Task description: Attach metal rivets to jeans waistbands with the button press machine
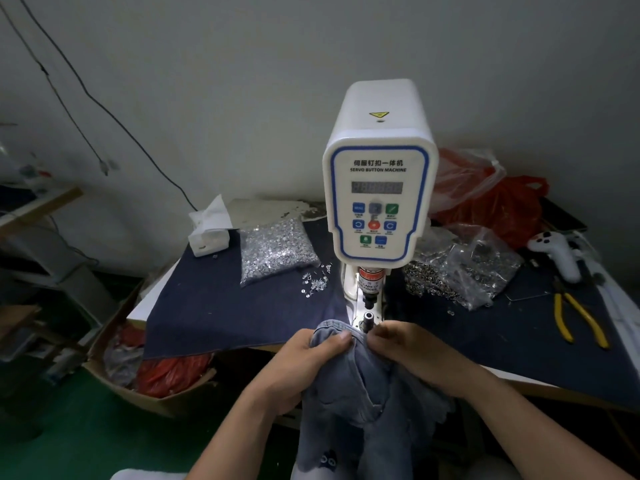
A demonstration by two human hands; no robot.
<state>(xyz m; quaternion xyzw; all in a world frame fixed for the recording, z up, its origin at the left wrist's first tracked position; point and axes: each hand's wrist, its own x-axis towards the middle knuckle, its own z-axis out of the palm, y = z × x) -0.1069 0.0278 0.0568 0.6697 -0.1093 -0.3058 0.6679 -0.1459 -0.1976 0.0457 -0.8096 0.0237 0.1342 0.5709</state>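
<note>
Jeans waistband [337, 329] bunched at the worktop's front edge, just before the servo button machine's [379, 188] lower die [367, 322]. Left hand [308, 362] and right hand [403, 344], 2 in all, grip the denim. Fingertips near the punch risk pinching; bunched fabric could misplace the rivet.

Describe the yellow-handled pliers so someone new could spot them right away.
Start at the white button press machine and look right across the dark blue table cover to its near right corner. The pliers lie flat there, below the white controller; nothing else nearby has yellow handles.
</note>
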